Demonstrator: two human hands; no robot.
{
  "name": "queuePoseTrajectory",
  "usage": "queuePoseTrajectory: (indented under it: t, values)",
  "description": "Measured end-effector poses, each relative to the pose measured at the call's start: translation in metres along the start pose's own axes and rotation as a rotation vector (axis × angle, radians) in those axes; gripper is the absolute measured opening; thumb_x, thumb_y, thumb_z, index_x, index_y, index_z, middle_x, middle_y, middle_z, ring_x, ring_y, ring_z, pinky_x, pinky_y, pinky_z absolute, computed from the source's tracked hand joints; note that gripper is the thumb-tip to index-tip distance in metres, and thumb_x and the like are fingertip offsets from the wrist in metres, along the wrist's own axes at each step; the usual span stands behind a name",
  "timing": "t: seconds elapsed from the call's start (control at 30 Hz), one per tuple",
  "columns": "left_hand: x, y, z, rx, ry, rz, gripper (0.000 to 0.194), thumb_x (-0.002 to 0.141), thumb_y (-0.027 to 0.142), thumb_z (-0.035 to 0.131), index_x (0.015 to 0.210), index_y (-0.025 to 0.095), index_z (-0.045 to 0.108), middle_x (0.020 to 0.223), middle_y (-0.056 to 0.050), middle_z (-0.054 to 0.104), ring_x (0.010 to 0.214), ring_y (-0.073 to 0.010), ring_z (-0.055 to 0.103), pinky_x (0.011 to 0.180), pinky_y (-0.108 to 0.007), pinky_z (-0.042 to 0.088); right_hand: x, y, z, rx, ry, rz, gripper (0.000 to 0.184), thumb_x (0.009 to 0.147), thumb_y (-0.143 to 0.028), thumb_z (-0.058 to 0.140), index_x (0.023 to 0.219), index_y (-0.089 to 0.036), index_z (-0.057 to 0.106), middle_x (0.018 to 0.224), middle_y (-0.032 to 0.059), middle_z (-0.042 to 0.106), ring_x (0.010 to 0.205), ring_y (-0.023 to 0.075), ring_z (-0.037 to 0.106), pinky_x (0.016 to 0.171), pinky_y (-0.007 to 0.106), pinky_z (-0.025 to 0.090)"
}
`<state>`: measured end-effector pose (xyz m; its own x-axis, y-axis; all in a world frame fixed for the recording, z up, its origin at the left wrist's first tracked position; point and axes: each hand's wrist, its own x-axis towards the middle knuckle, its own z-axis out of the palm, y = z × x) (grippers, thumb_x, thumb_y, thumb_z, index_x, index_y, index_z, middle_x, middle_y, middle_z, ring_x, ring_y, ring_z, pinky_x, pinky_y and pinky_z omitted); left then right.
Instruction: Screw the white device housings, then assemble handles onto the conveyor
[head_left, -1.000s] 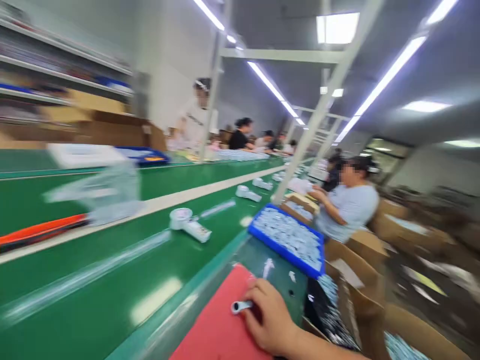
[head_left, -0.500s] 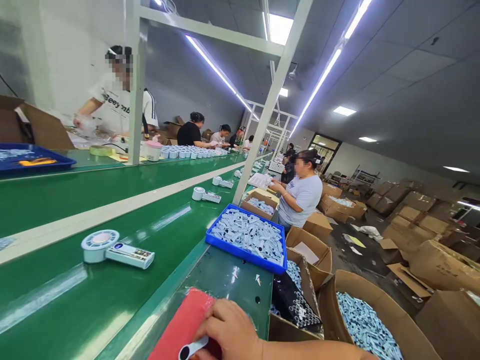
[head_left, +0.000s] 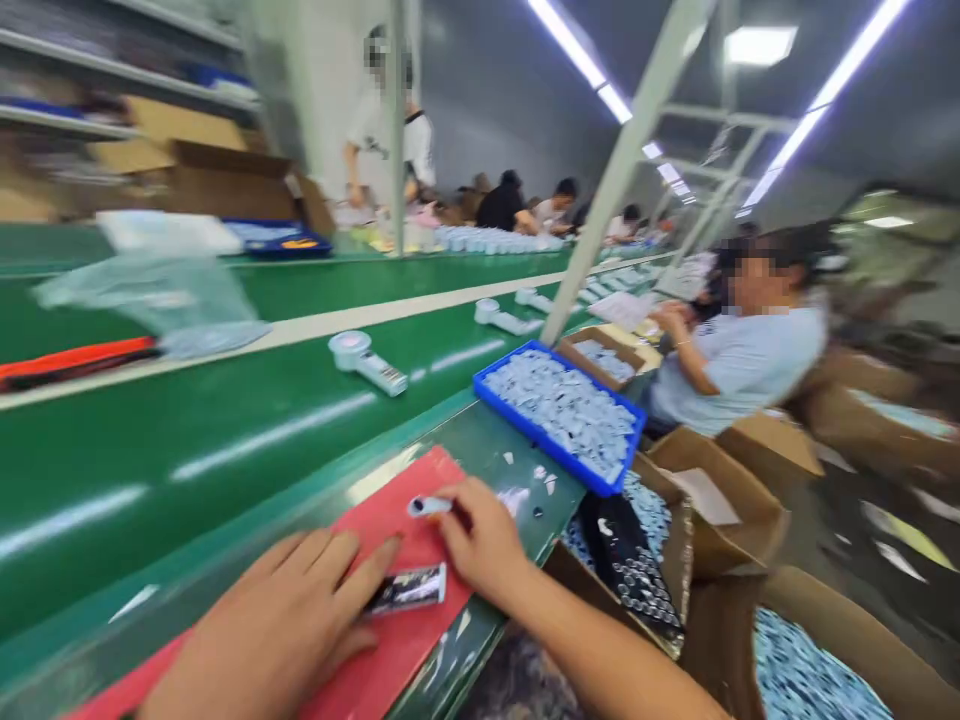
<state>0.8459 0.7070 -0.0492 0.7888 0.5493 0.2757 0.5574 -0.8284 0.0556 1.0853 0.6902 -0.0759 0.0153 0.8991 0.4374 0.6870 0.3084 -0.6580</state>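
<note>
My left hand lies over a handheld fan on a red mat. The fan's handle, dark inside with a pale end, sticks out between my thumb and fingers, and my palm hides the rest. Just beyond it, my right hand is closed on a small light-blue handle cover. This piece has a dark oval at its tip and is held slightly above the mat, pinched by thumb and fingers.
A blue tray of pale covers stands past my right hand. Finished-looking fans lie on the green conveyor. Cartons of parts line the right side. A plastic bag lies at left. A co-worker sits at the right.
The view has swung left and down. My left hand has come into view over a fan on the mat. My right hand still holds the cover, now farther up the mat.
</note>
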Motion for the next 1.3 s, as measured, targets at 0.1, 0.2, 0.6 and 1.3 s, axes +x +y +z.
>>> queuePoseTrajectory:
  t: [0.1,0.2,0.6,1.3]
  values:
    - [-0.006,0.009,-0.024,-0.008,-0.161,-0.087,0.042,0.087,0.036,0.078,0.125,0.023,0.064,0.105,-0.009,0.066,0.094,-0.0314,0.062,0.082,-0.047,0.050,0.000,0.005,-0.009,0.194,-0.067,0.063,0.021,0.097,-0.026,0.052,0.109,-0.020,0.067,0.100,0.0071,0.073,0.088,0.0199,0.067,0.080,0.034,0.053]
    - [-0.004,0.010,-0.035,-0.107,-0.208,-0.153,0.036,0.101,0.052,0.055,0.112,0.019,0.064,0.103,-0.009,0.064,0.090,-0.0274,0.058,0.080,-0.042,0.046,0.001,-0.005,-0.022,0.297,-0.134,0.096,0.016,0.097,-0.029,0.056,0.107,-0.022,0.067,0.091,0.0039,0.071,0.076,0.0167,0.063,0.071,0.031,0.051]
    - [-0.006,0.014,-0.043,-0.498,-0.018,-0.100,0.027,0.102,0.045,0.058,0.116,0.022,0.057,0.111,-0.007,0.064,0.103,-0.0251,0.056,0.098,-0.043,0.038,-0.017,-0.066,-0.018,-0.020,-0.305,-0.277,0.006,0.091,-0.019,0.062,0.094,-0.018,0.067,0.083,0.0035,0.066,0.076,0.0203,0.061,0.066,0.034,0.042]
    - [-0.031,0.049,-0.048,-0.347,0.001,-0.190,0.020,0.104,0.025,0.051,0.120,0.021,0.062,0.121,-0.008,0.072,0.124,-0.0274,0.061,0.106,-0.046,0.048,-0.028,-0.067,-0.029,0.097,-0.760,-0.021,0.039,0.092,-0.027,0.068,0.131,-0.024,0.062,0.114,0.0070,0.063,0.108,0.0277,0.058,0.095,0.049,0.046]
